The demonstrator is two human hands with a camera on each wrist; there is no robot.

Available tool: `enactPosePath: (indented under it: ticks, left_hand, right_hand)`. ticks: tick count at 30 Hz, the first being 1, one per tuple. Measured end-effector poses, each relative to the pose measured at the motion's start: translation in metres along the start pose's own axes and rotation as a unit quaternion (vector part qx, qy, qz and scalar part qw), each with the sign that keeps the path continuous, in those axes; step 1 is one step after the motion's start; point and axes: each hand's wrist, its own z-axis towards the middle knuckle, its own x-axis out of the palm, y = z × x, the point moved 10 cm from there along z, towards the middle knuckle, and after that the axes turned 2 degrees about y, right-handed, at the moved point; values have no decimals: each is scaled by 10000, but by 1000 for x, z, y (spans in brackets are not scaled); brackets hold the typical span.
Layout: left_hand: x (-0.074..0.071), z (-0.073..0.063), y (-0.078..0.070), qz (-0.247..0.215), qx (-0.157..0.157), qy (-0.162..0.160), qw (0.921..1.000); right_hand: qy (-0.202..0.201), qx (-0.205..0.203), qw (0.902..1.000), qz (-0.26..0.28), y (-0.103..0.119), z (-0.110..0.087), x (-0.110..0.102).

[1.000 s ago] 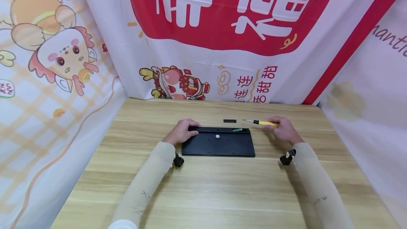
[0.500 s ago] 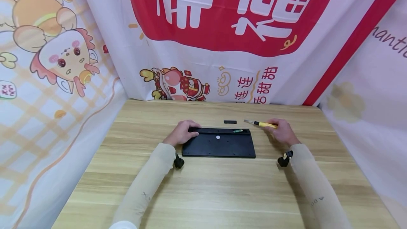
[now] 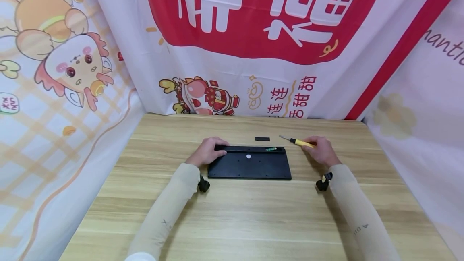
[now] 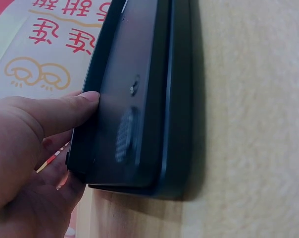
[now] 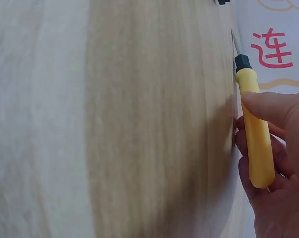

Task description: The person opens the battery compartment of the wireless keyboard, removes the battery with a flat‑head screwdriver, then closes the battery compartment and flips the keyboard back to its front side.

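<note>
A black keyboard [image 3: 250, 169] lies face down on the table, its underside showing. My left hand [image 3: 208, 151] grips its far left corner, thumb on the underside [image 4: 124, 94] and fingers around the far edge. Near the keyboard's far right corner a green battery [image 3: 271, 149] sits in a recess. Off to the right, my right hand [image 3: 322, 151] holds a screwdriver [image 3: 303, 143] by its yellow handle [image 5: 258, 144]. The screwdriver's metal tip points left, beyond the keyboard and apart from it. In the right wrist view, the thumb lies along the handle and the fingers curl beneath it.
A small black cover [image 3: 262, 139] lies on the wooden table [image 3: 246, 216] just beyond the keyboard. Printed cloth [image 3: 224, 67] hangs behind the table's far edge and along both sides.
My right hand has shifted slightly left, and the screwdriver now slants more, its handle end lower in the head view. The left hand, keyboard, battery and cover stay in place.
</note>
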Motion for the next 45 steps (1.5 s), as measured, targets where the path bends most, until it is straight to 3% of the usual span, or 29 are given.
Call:
enactPosePath:
  ticks: [11, 22, 30, 34, 39, 45]
  left_hand:
    - [0, -1, -1, -22, -11, -17, 10000]
    - [0, -1, -1, -48, 57, -24, 10000]
    - [0, 1, 0, -29, 10, 14, 10000]
    - [0, 1, 0, -27, -8, 30, 10000]
    - [1, 1, 1, -13, -17, 14, 10000]
    - [1, 0, 2, -59, -40, -4, 10000]
  right_hand:
    - [171, -10, 9986, -498, 4, 2, 4]
    - [183, -368, 9979, -502, 18, 1, -8]
    - [461, -768, 9942, -594, 49, 3, -11]
    - [518, -1155, 9898, -660, 72, 3, -8]
    - [549, -1688, 9807, -815, 100, 4, 2]
    - [866, -1908, 9733, -934, 119, 7, 23]
